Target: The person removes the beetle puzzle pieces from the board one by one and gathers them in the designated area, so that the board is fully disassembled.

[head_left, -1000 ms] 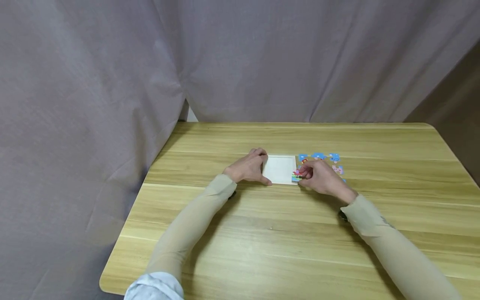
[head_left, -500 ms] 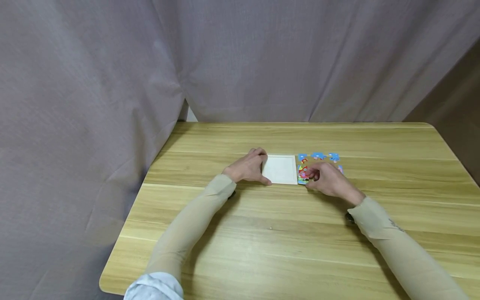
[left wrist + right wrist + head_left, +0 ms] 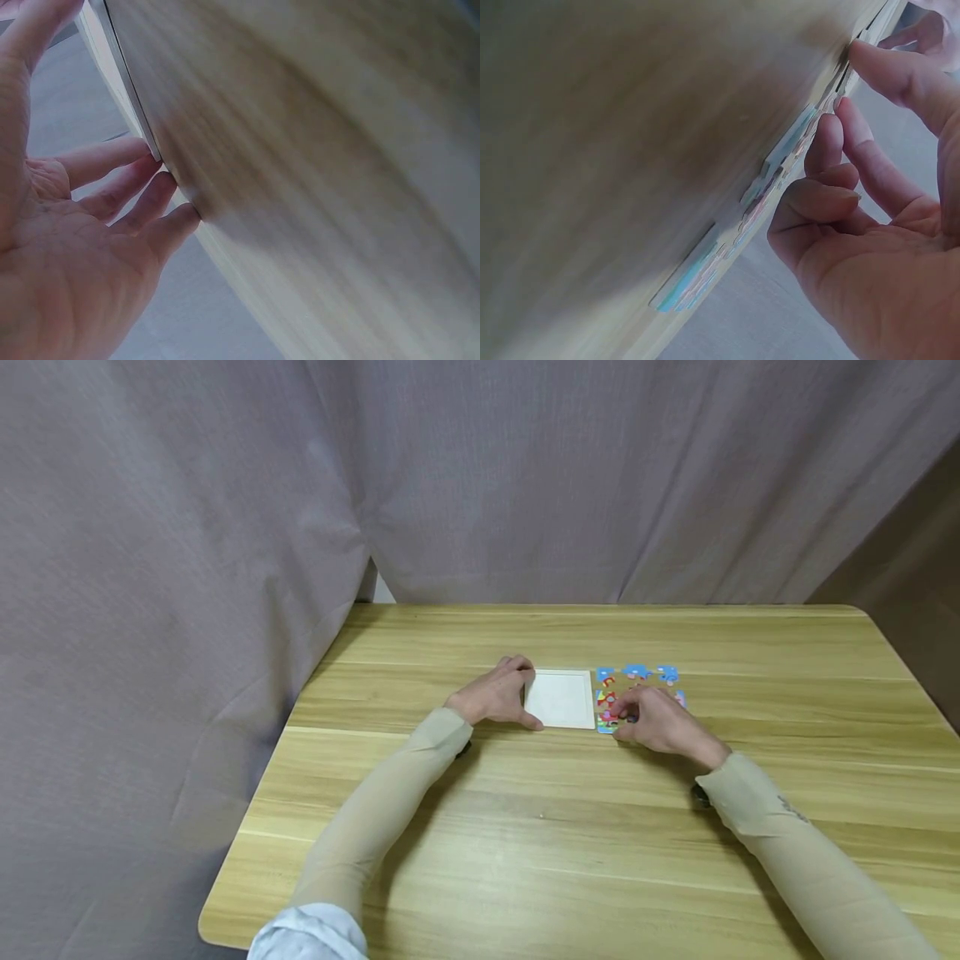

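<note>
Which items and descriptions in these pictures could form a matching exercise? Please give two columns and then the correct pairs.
Things:
1. white tray
2. puzzle pieces
3. left hand
4. table

Descriptions:
A. light wood grain
B. touches the tray's left edge
C. colourful, right of the tray
D. square, blank inside

Pairs: 1-D, 2-C, 3-B, 4-A

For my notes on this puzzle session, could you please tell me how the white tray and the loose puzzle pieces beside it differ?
The white tray is one plain, blank square, while the puzzle pieces are several small, brightly coloured shapes in blue, red and pink. The tray lies against the left hand, which touches its left edge with its fingers; the pieces lie under and around the right hand, whose fingertips rest on them. Both lie flat on the wooden table, side by side.
</note>
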`<state>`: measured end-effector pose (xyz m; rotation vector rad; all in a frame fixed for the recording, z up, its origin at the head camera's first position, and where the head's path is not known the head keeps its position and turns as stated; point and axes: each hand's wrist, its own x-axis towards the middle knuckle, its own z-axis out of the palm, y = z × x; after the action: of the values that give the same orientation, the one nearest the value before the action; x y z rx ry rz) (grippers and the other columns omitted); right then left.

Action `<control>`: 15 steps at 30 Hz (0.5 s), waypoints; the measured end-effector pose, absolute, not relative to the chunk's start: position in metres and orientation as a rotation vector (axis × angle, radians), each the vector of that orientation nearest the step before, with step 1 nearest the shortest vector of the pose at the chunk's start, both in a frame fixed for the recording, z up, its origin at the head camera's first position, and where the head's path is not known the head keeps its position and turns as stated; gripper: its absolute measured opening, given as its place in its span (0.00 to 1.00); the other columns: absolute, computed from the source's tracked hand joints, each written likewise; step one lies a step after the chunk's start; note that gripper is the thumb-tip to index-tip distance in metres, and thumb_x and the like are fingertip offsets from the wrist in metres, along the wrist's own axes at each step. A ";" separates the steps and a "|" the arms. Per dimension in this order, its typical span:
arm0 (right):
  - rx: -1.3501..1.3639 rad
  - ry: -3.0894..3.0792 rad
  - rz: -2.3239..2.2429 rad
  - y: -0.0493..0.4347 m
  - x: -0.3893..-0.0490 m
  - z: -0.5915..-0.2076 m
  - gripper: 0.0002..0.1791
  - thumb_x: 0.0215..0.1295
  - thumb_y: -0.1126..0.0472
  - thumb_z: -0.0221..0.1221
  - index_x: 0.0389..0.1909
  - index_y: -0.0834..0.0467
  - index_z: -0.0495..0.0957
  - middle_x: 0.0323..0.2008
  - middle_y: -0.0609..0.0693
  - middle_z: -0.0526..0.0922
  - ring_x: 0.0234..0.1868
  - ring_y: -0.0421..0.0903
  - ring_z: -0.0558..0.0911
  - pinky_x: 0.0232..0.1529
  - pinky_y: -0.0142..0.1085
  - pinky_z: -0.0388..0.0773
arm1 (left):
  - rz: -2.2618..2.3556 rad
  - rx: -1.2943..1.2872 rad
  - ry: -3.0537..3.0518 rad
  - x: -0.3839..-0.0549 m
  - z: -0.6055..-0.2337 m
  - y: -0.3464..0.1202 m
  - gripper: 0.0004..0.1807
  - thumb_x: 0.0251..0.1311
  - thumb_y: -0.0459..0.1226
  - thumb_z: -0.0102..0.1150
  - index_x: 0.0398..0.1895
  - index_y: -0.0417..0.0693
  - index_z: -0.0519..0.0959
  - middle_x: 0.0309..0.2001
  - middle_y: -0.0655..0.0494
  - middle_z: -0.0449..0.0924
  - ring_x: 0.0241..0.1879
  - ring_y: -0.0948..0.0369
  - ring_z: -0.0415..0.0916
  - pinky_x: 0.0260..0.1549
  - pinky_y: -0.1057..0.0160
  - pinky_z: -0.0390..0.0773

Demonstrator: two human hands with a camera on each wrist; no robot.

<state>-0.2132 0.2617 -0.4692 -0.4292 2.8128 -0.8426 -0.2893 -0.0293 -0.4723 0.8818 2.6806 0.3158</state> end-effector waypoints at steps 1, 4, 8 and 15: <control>-0.429 2.810 -0.838 0.262 -0.214 -0.469 0.13 0.56 0.63 0.77 0.42 0.61 0.89 0.41 0.55 0.87 0.42 0.48 0.81 0.44 0.35 0.74 | 0.317 0.883 2.683 -0.289 -0.472 -0.029 0.54 0.58 0.62 0.79 0.81 0.44 0.70 0.83 0.54 0.61 0.83 0.55 0.59 0.82 0.58 0.70; -0.435 2.799 -0.830 0.263 -0.215 -0.470 0.13 0.56 0.63 0.77 0.42 0.61 0.89 0.42 0.55 0.88 0.44 0.48 0.82 0.45 0.37 0.76 | 0.323 0.886 2.688 -0.289 -0.472 -0.029 0.54 0.58 0.62 0.79 0.81 0.44 0.70 0.83 0.54 0.62 0.83 0.55 0.60 0.82 0.58 0.70; -0.440 2.787 -0.818 0.263 -0.217 -0.470 0.14 0.57 0.62 0.77 0.43 0.62 0.89 0.41 0.55 0.88 0.44 0.48 0.83 0.46 0.38 0.78 | 0.330 0.882 2.688 -0.290 -0.472 -0.030 0.55 0.58 0.62 0.79 0.82 0.44 0.69 0.83 0.54 0.61 0.83 0.54 0.59 0.82 0.57 0.70; -0.429 2.778 -0.816 0.264 -0.218 -0.467 0.16 0.58 0.62 0.77 0.46 0.64 0.89 0.40 0.55 0.89 0.43 0.47 0.83 0.45 0.35 0.78 | 0.328 0.893 2.690 -0.291 -0.470 -0.030 0.56 0.58 0.62 0.80 0.82 0.43 0.68 0.83 0.54 0.62 0.83 0.54 0.59 0.82 0.58 0.70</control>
<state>-0.2177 0.2644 -0.4674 -0.4290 2.7781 -0.8155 -0.2910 -0.0299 -0.4703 0.8930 2.6902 0.3278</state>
